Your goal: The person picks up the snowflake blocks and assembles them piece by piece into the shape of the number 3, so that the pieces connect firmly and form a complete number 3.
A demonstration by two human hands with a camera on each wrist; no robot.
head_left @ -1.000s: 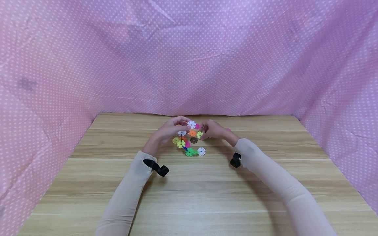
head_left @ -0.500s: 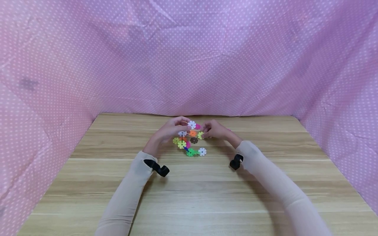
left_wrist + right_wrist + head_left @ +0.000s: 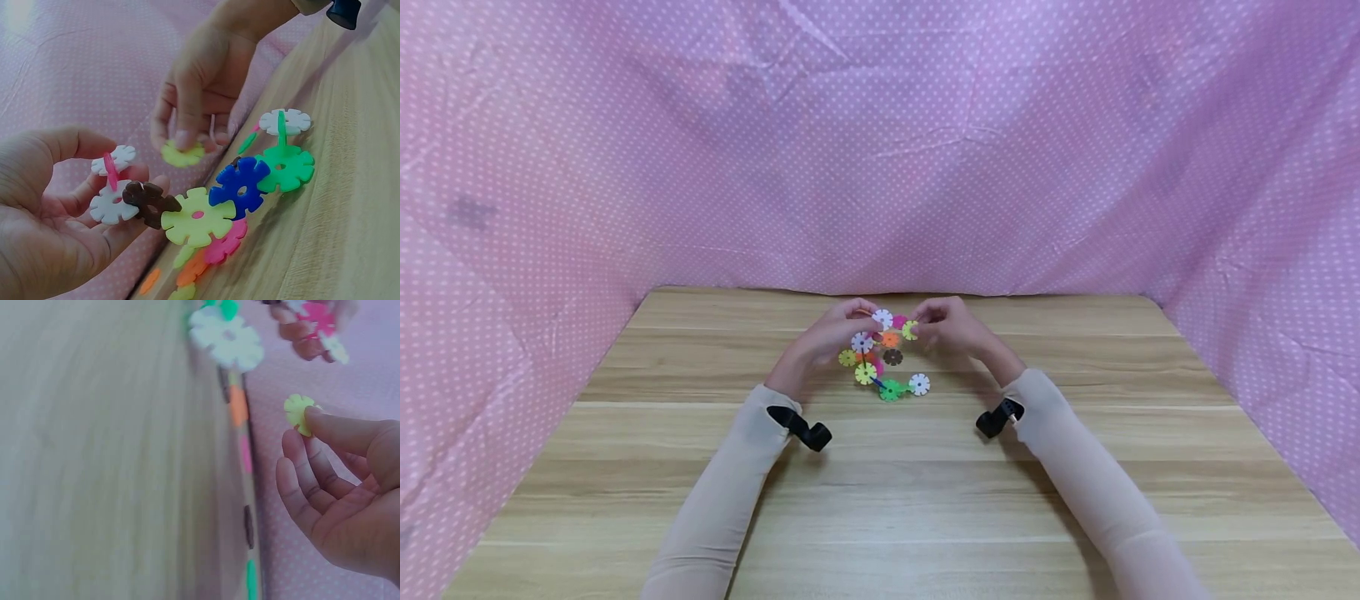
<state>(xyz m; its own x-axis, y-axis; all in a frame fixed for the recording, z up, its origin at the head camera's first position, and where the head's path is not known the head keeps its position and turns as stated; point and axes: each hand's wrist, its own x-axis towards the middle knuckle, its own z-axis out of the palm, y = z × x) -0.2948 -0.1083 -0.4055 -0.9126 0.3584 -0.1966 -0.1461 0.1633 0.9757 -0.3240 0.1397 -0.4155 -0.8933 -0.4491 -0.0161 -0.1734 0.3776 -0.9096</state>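
While left fingers (image 3: 87, 141) grip a flower-disc chain (image 3: 206, 230) | right fingers (image 3: 305, 467) pinch a yellow disc (image 3: 297, 413)

Forms a bent chain (image 3: 199, 230) of slotted, flower-shaped discs interlocked at angles: white, pink, white, brown, pale yellow, blue, green, green, white, gripped at the end with the pink. Has near that end, across a gap, a single yellow disc (image 3: 182, 157) (notched alike, partly covered), pinched, not touching.
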